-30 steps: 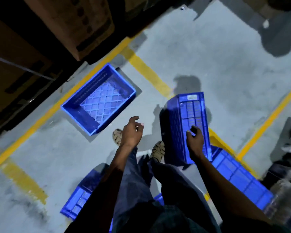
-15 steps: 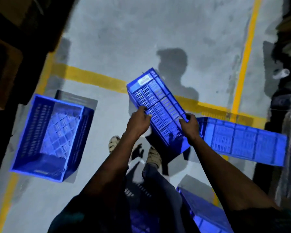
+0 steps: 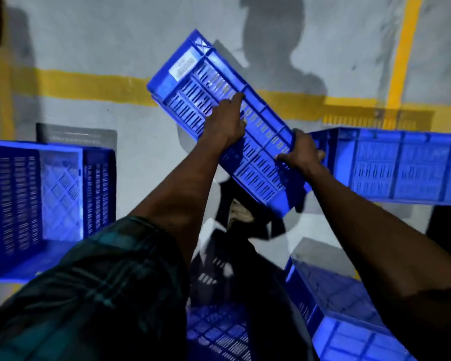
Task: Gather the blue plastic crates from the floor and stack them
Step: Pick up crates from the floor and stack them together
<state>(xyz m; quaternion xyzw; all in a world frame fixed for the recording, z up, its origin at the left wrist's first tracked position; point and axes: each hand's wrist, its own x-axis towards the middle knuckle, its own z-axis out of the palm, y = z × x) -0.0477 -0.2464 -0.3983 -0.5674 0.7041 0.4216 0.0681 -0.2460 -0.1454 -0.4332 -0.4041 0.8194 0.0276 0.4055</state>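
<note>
2 hands hold 1 blue crate (image 3: pixel 219 105) up off the floor (image 3: pixel 115 35), tilted so that its slotted side wall faces the camera and its long axis runs from upper left to lower right. a white label (image 3: pixel 184 66) sits near the crate's upper left end. the left hand (image 3: pixel 225 126) lies on the slotted wall about midway along, with its forefinger stretched toward the upper rim and the other fingers curled against the plastic. the right hand (image 3: pixel 301 153) grips the crate's right-hand edge lower down, its fingers wrapped round the rim. a dark checked sleeve (image 3: pixel 102 282) covers the left upper arm.

an open crate (image 3: pixel 18 209) stands on the grey floor at the left, its lattice bottom and slotted walls in view. another crate (image 3: pixel 406 168) lies on its side at the right, just behind the right hand, with its slotted wall toward the camera. a further crate (image 3: pixel 349 327) shows at the lower right edge, and part of 1 more (image 3: pixel 216 332) at the bottom between the arms. yellow floor lines (image 3: pixel 89 84) run across the floor behind the held crate and meet an upright one at the right. a shadow of the person (image 3: pixel 274 40) falls on the floor above the crate. a sandalled foot (image 3: pixel 238 211) shows beneath it.
</note>
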